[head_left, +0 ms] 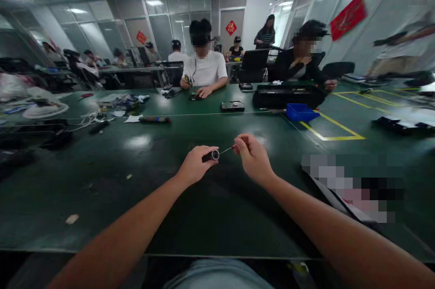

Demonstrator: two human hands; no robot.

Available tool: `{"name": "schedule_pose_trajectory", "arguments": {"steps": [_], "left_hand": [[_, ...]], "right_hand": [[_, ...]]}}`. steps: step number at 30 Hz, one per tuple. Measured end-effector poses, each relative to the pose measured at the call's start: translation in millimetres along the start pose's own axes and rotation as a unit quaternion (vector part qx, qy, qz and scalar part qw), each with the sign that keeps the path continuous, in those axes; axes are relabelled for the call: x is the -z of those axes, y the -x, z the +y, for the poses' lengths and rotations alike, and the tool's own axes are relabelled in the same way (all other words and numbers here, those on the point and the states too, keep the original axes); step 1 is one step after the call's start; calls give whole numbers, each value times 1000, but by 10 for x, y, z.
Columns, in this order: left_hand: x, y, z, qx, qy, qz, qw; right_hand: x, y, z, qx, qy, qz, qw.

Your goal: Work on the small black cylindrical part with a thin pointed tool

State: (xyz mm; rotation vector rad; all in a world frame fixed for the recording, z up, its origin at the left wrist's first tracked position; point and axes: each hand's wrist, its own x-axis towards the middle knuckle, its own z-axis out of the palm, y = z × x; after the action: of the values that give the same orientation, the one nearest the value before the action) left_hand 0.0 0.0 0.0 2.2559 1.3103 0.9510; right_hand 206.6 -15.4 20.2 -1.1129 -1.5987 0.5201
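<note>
My left hand (195, 164) is closed around a short black cylinder (211, 156) that looks like a small flashlight. Its round end has a silver rim and faces me. In my right hand (252, 156) is a thin screwdriver (228, 149), its reddish handle pinched between thumb and fingers. The slim metal shaft points left, with its tip at or very near the silver rim; I cannot tell whether they touch. Both hands are above the green table (217, 216), and my fingers hide much of the cylinder and the handle.
Across the table a person in white (205, 67) works on a small device. Ahead are a hard drive (232, 106), a blue bin (302, 112) and a black tray (288, 96). A dark pen-like tool (155, 119) and cable clutter (122, 100) lie to the left.
</note>
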Motion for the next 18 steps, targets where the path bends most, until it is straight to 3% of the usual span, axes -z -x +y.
{"name": "schedule_pose_trajectory", "arguments": {"steps": [5, 18], "left_hand": [[-14, 12, -34, -15, 12, 11, 1000], [-10, 14, -42, -6, 12, 0, 1000]], "right_hand": [[-6, 40, -46, 48, 25, -22, 998], [-9, 20, -1, 29, 35, -7, 999]]}}
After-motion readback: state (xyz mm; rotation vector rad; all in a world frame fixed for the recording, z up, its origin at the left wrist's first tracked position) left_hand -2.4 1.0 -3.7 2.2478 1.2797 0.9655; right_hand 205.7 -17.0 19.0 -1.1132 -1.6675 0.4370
